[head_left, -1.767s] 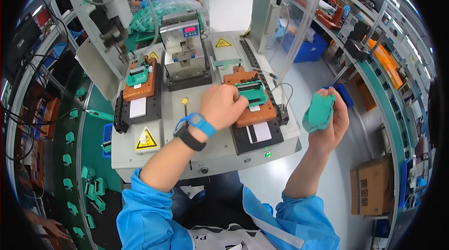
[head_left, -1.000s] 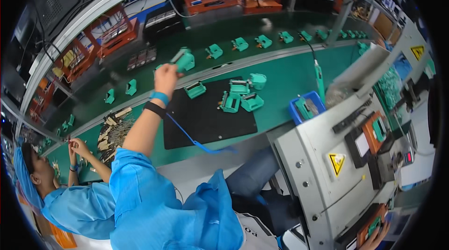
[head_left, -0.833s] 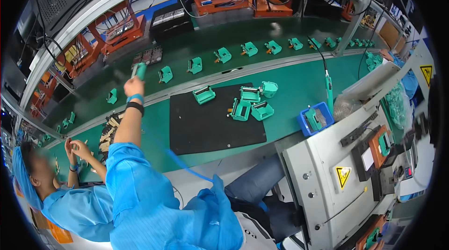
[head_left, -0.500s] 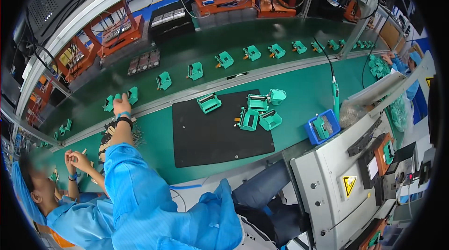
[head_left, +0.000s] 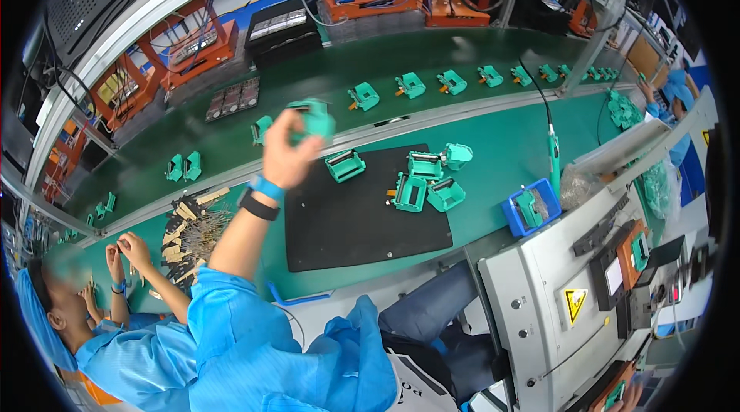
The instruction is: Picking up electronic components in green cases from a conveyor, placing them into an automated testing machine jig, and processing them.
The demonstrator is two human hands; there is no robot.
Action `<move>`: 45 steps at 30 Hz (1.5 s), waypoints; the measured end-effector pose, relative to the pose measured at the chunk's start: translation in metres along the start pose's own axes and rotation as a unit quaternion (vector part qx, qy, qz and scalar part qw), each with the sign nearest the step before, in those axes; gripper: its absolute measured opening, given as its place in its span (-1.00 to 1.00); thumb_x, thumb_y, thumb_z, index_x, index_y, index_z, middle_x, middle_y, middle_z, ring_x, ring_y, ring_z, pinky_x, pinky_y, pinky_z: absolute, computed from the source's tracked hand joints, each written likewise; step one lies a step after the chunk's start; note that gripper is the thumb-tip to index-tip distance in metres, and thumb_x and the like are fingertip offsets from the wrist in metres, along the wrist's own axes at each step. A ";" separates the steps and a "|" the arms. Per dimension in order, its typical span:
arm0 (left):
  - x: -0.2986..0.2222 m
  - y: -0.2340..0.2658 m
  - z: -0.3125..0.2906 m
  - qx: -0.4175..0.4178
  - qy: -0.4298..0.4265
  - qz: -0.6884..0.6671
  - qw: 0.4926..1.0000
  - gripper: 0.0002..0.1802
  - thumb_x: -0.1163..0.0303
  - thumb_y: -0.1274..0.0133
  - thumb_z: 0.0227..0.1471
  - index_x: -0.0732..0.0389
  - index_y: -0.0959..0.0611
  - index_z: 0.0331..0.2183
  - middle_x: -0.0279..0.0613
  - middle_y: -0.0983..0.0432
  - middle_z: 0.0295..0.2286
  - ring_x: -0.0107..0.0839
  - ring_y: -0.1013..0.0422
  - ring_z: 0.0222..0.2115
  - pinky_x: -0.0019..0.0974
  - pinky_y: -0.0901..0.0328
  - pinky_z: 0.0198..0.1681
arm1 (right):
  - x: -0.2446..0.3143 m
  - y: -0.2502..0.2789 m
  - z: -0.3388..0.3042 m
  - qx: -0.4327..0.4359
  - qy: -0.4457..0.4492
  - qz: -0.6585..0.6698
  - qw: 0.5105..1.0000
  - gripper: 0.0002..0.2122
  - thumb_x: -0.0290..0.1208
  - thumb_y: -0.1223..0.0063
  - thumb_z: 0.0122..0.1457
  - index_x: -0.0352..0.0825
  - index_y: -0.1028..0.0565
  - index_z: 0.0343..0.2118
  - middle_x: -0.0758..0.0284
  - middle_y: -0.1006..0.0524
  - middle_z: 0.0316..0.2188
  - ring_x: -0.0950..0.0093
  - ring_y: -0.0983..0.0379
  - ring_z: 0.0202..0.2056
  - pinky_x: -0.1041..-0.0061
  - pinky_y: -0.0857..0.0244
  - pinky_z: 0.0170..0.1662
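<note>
My left hand (head_left: 289, 156), wearing a blue wrist strap and a black band, is raised over the near edge of the conveyor belt. Its fingers are closed on a green plastic housing (head_left: 314, 119), blurred by motion. Below and to the right is a black mat (head_left: 347, 227). One green housing (head_left: 344, 166) lies alone near the mat's far edge, and several more (head_left: 410, 192) are grouped at its right side. My right hand does not show.
More green housings (head_left: 412, 85) stand along the dark green belt (head_left: 401, 53). Loose black and tan parts (head_left: 189, 235) are heaped at left, beside a co-worker's hands (head_left: 132, 250). At right are a blue bin (head_left: 532, 208), a hanging green screwdriver (head_left: 553, 158) and a grey machine (head_left: 539, 296).
My left hand has moved right along the belt from the housings at the left and now holds a green housing. The housings on the belt have shifted slightly left.
</note>
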State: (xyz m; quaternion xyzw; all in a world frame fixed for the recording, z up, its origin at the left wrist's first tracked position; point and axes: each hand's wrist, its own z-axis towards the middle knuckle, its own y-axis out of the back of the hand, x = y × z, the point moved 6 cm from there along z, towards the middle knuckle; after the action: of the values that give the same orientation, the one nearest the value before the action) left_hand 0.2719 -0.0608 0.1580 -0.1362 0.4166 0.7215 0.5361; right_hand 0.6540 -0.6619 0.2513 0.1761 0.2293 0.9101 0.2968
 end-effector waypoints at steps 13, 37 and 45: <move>-0.371 -0.184 -0.152 0.273 -0.459 -0.457 0.711 -0.68 0.36 -0.19 -0.21 0.12 -0.57 -0.29 -0.02 -0.46 -0.11 -0.06 -0.44 -0.17 -0.14 -0.39 -0.28 | 0.081 -0.103 -0.043 0.237 -0.220 0.624 0.712 -0.23 0.05 -0.18 -0.01 -0.52 -0.28 0.09 0.03 -0.38 0.06 0.22 -0.34 0.08 0.29 -0.21 0.10; -0.410 -0.286 -0.136 0.347 -0.350 -0.297 0.818 -0.47 0.40 -0.27 -0.34 0.34 -0.51 -0.22 0.03 -0.46 -0.25 -0.01 -0.36 -0.22 -0.10 -0.27 -0.13 | -0.043 -0.082 -0.089 -0.048 -0.348 0.514 0.783 -0.80 -0.57 -0.03 0.18 -0.48 -0.39 -0.15 0.22 -0.52 -0.24 0.55 -0.44 -0.23 0.57 -0.32 -0.14; -0.397 -0.303 -0.111 0.351 -0.282 -0.220 0.865 -0.63 0.40 -0.20 -0.17 0.31 -0.55 -0.25 -0.09 -0.43 -0.40 -0.16 -0.33 -0.34 -0.20 -0.24 -0.24 | -0.042 -0.084 -0.095 0.008 -0.331 0.477 0.814 -0.81 -0.56 -0.03 0.18 -0.49 -0.40 -0.16 0.22 -0.51 -0.24 0.53 -0.42 -0.24 0.55 -0.30 -0.14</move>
State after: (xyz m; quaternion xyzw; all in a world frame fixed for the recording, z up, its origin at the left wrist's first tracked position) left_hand 0.6668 -0.3816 0.2070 0.1825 0.4326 0.3986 0.7878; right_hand 0.6814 -0.6574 0.1210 0.5562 0.0120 0.8224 -0.1186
